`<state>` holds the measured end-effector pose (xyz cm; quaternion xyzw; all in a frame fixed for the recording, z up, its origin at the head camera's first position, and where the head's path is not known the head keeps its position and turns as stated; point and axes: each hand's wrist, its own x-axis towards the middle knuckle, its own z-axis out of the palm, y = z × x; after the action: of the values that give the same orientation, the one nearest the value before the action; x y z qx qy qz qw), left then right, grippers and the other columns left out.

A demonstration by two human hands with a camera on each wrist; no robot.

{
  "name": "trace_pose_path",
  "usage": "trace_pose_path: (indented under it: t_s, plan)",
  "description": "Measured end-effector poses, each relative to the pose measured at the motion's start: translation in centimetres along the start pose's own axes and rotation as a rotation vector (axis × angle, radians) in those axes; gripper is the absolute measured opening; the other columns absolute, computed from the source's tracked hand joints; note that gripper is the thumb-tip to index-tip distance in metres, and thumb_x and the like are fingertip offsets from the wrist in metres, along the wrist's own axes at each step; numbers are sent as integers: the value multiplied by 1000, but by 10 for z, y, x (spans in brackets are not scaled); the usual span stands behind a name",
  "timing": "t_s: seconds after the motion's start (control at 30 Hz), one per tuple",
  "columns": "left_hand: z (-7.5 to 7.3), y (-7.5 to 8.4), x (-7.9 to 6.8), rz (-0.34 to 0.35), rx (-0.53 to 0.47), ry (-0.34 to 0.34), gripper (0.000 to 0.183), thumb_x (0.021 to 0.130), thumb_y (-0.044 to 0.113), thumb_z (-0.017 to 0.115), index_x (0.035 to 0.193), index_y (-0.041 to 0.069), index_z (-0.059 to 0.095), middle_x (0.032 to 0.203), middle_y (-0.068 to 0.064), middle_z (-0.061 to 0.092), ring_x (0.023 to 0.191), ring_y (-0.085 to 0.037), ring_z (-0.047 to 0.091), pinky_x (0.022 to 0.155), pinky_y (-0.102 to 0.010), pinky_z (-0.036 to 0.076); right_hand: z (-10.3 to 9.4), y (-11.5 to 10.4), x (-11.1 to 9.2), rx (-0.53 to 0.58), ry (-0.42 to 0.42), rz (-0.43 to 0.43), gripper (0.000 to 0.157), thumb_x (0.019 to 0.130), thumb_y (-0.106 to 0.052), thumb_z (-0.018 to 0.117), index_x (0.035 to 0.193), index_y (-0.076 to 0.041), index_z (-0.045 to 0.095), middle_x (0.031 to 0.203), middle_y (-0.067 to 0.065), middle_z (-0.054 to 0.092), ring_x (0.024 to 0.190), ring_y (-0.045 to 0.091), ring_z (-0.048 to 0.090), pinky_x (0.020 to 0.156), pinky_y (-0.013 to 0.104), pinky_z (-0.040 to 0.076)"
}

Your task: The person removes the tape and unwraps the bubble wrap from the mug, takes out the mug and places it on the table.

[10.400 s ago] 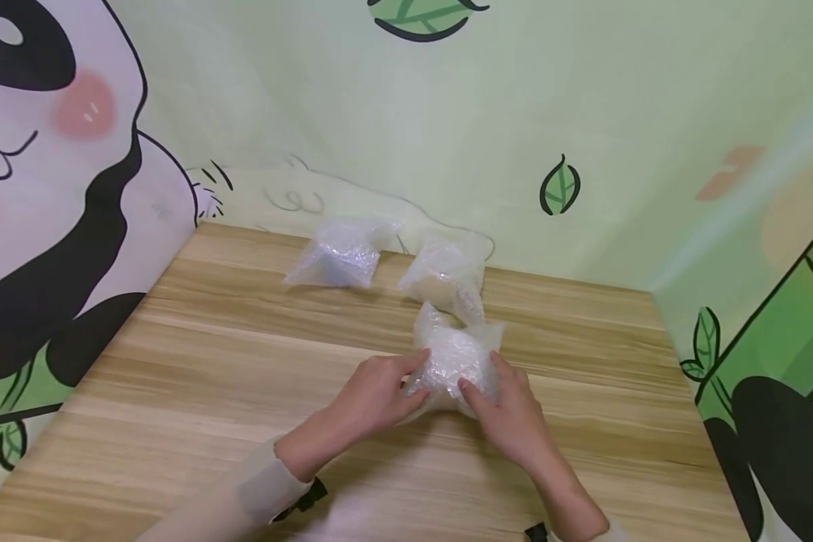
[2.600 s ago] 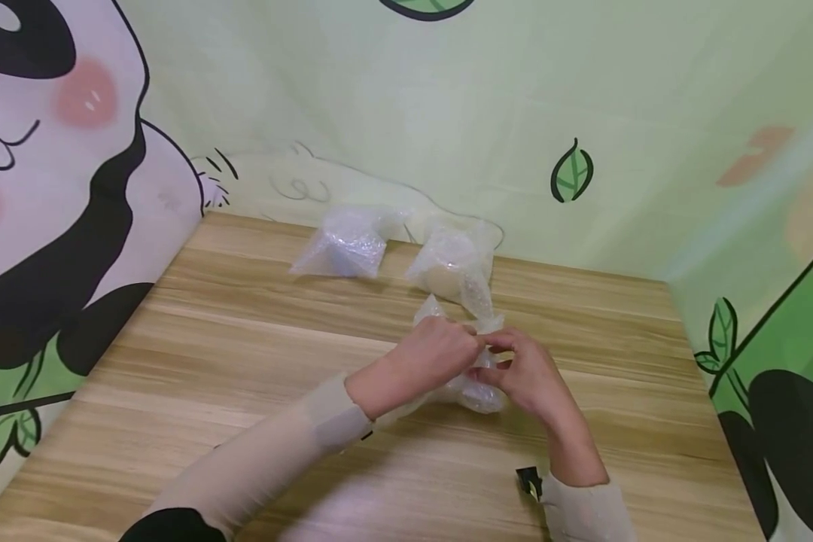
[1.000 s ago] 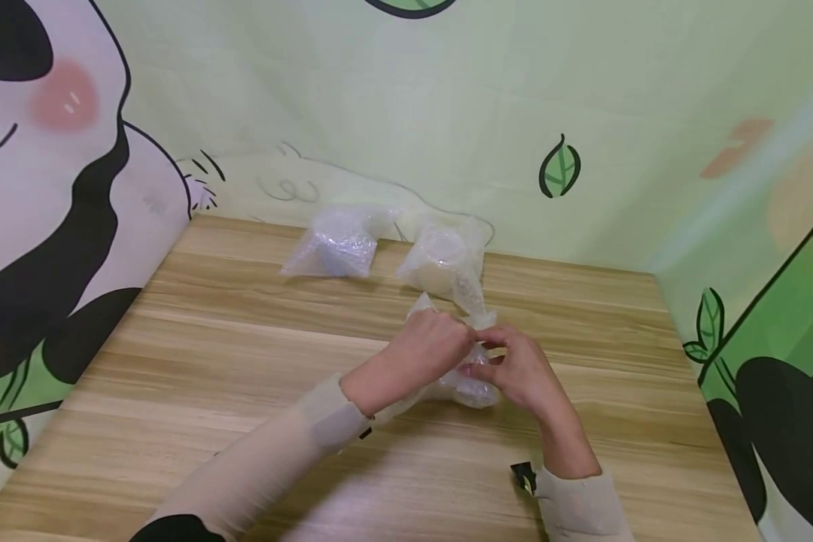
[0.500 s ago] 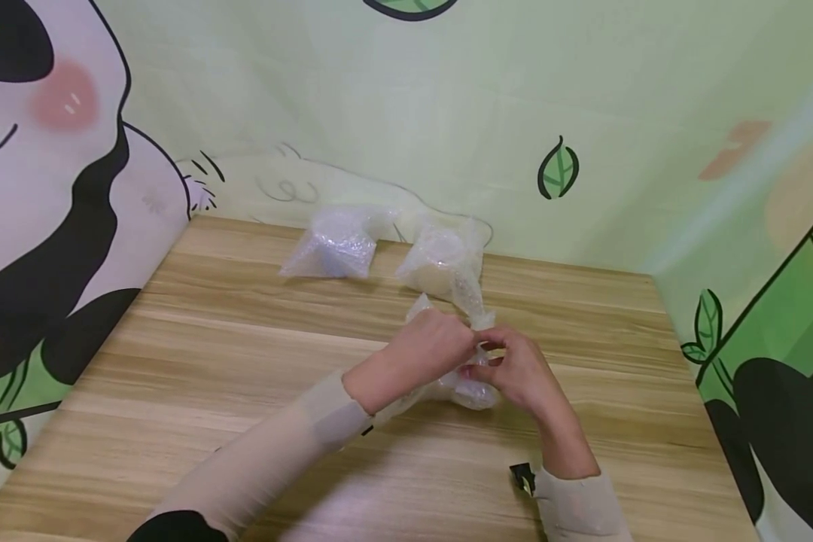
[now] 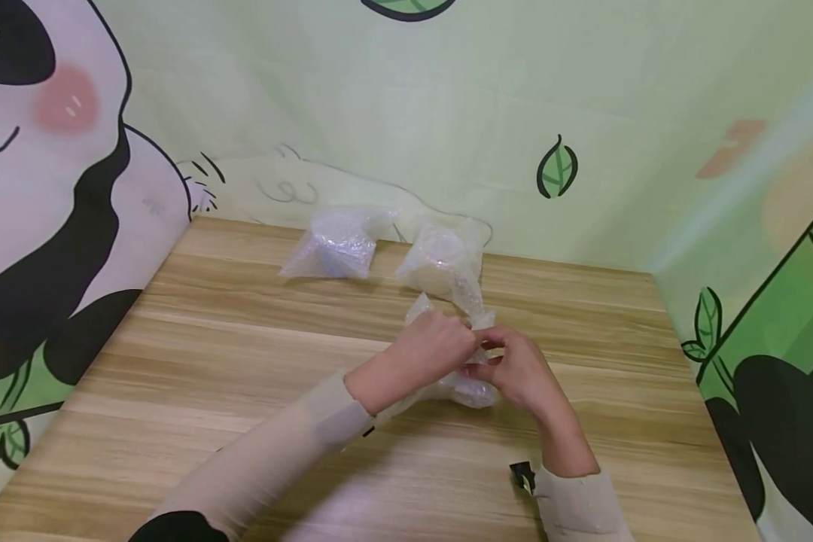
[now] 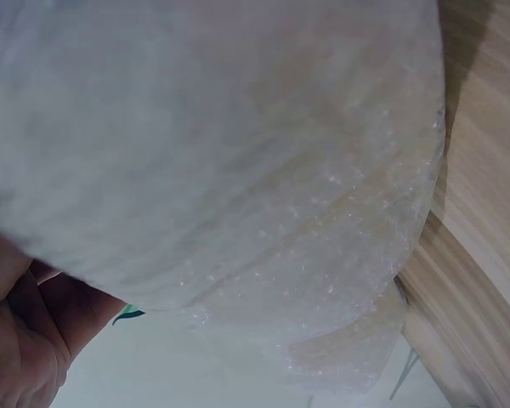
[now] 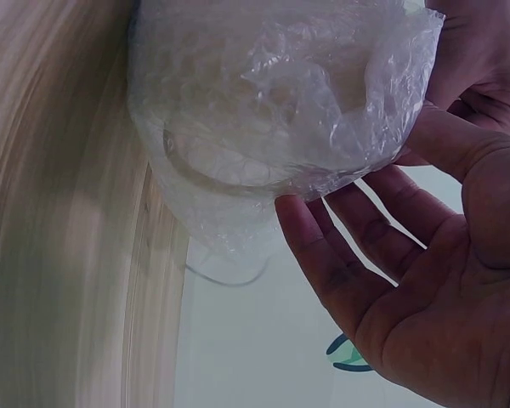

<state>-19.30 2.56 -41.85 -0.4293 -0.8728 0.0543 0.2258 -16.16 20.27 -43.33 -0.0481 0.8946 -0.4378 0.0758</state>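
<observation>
So the front bundle (image 5: 470,391) is a lumpy thing in bubble wrap, sitting on the worktop (image 5: 210,361) a bit right of its middle, well in from the right edge and quite a way forward of the back edge. Can't tell what's inside it. Both hands are on it. The left hand (image 5: 436,342) is clenched on the wrap from above, knuckles up, and it covers a good chunk of the bundle; its fingertips are hidden in the head view. The right hand (image 5: 522,365) comes in from the other side, thumb and fingers bent and pinching the wrap, right up next to the left. The right wrist view shows a fingertip pressed on the shiny, crinkled plastic, while the left wrist view is mostly a big blurry sheet of wrap.

Just behind, near the back edge, there's a tan bundle (image 5: 440,263), also wrapped. Its tail end comes down close to the front one, can't say if they touch. Left of that, with a small gap between, is a bluish bundle (image 5: 339,252), also near the back edge and closer to the back left corner.

Beige sleeves (image 5: 264,452) on both arms, plus a small black gadget (image 5: 523,476) by the right cuff. Behind the back edge is a pale green wall (image 5: 406,113) with cartoon leaves, and a big panda (image 5: 61,181) past the left edge.
</observation>
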Motion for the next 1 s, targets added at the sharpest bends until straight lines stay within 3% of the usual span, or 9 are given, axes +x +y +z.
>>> trace_pose_path:
  t_s: [0.53,1.0]
  plan:
    - [1,1,0,-13,0,11,8,92,23,69,84,27,71,68,10,67,57,-9,62,48,-27,52,-1,-3,1,-14,-11,26,41,79,-16,90,116,-13,73,118,11,72,99,28,72,80,33,61]
    - [1,2,0,-27,-13,1,15,95,23,69,81,26,72,67,10,66,54,-6,58,46,-26,50,2,-3,1,-36,4,-17,48,80,-12,90,123,-8,70,124,11,71,109,30,68,89,42,62]
